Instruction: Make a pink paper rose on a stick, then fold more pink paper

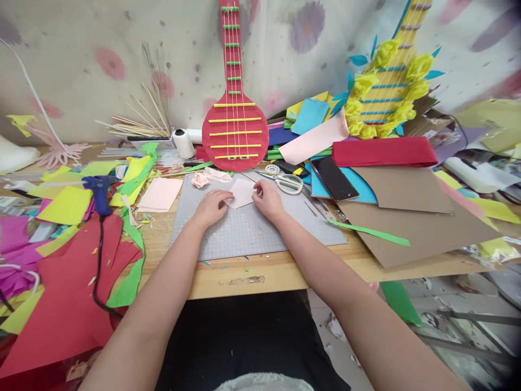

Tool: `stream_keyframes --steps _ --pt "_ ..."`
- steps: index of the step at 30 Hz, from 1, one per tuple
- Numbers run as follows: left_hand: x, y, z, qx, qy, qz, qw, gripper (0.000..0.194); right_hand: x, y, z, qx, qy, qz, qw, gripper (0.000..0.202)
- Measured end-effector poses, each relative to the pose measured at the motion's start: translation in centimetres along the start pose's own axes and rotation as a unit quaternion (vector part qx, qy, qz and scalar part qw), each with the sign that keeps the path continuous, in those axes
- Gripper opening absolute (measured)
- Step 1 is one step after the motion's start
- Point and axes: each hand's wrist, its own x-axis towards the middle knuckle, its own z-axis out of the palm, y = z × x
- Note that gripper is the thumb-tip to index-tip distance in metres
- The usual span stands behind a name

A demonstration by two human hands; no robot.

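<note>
A small pale pink paper piece [241, 194] lies on the grey cutting mat [236, 236], between my two hands. My left hand [214, 207] touches its left edge, with fingers curled together. On its right side, my right hand [267, 199] pinches the edge between thumb and fingers. Just behind my left hand rest a crumpled pink paper flower [199, 180] and a curled pink strip [217, 175]. White-handled scissors [289, 183] lie behind my right hand, near a round pin case [272, 169].
Behind the mat stands a red paper lute [235, 133]. A blue glue gun [100, 194] lies on paper scraps at left, beside stacked pink sheets [160, 194]. Right of the mat are a black phone [334, 178], brown card [423, 228] and a green strip [370, 232].
</note>
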Motion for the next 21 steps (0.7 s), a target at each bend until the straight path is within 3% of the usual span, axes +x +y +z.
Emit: stream_keyframes --steps 5,9,12,16,21 --pt "0.1 0.5 0.0 0.051 0.021 -0.015 0.998 0.023 -0.2 0.0 -0.4 0.030 -0.024 -0.033 0.999 0.020" --pt "-0.1 1.7 -0.2 0.127 0.051 -0.011 0.991 0.021 -0.5 -0.8 -0.4 0.032 -0.073 -0.104 0.991 0.015" --pt "-0.2 2.6 0.0 0.144 0.036 0.006 0.989 0.021 -0.5 -0.8 -0.1 0.023 -0.087 -0.108 0.990 0.013" --pt "-0.1 3.0 0.3 0.090 0.025 0.023 0.995 0.027 -0.4 -0.4 0.2 0.014 -0.090 -0.093 0.991 0.014" --pt "0.0 2.5 0.4 -0.017 0.036 -0.007 0.999 0.047 -0.5 -0.6 0.0 0.010 -0.094 -0.096 0.991 0.015"
